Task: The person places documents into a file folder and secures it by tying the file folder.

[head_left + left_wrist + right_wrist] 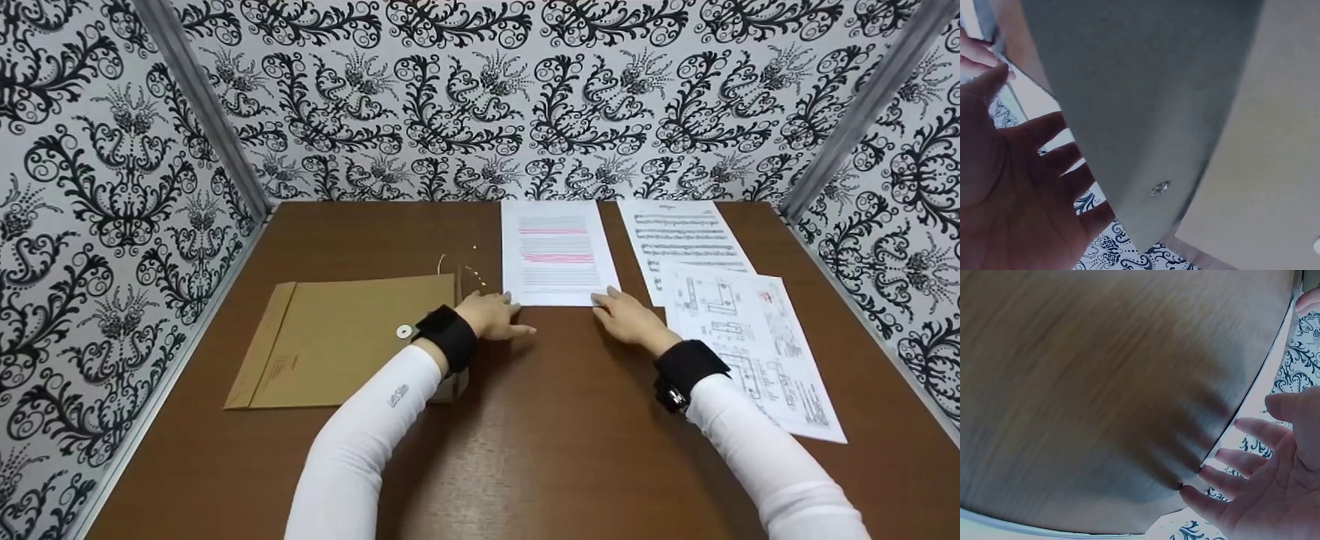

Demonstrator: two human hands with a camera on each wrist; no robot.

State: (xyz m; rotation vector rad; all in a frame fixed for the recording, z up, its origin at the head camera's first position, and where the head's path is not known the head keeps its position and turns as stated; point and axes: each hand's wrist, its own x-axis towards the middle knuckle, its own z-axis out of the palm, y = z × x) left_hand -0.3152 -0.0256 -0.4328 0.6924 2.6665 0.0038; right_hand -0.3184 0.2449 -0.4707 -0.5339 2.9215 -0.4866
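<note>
One printed sheet with pink-marked lines (559, 251) lay flat at the far side of the table (540, 457). The left hand (491, 316) was placed at its near left corner, the right hand (630, 319) at its near right corner. Fingers on both were extended and apart, clamped on nothing. This paired placement was judged to steady the sheet evenly from both sides; how firmly either hand pressed could not be determined. To the right, a technical drawing (765, 337) overlapped the lower part of a music sheet (679, 232), presumably put there out of the hands' way. To the left lay a brown envelope (352, 322), its white button (404, 331) exposed; the left wristband (452, 337) crossed over its right side. A patterned wall (480, 90) stood behind the table.
</note>
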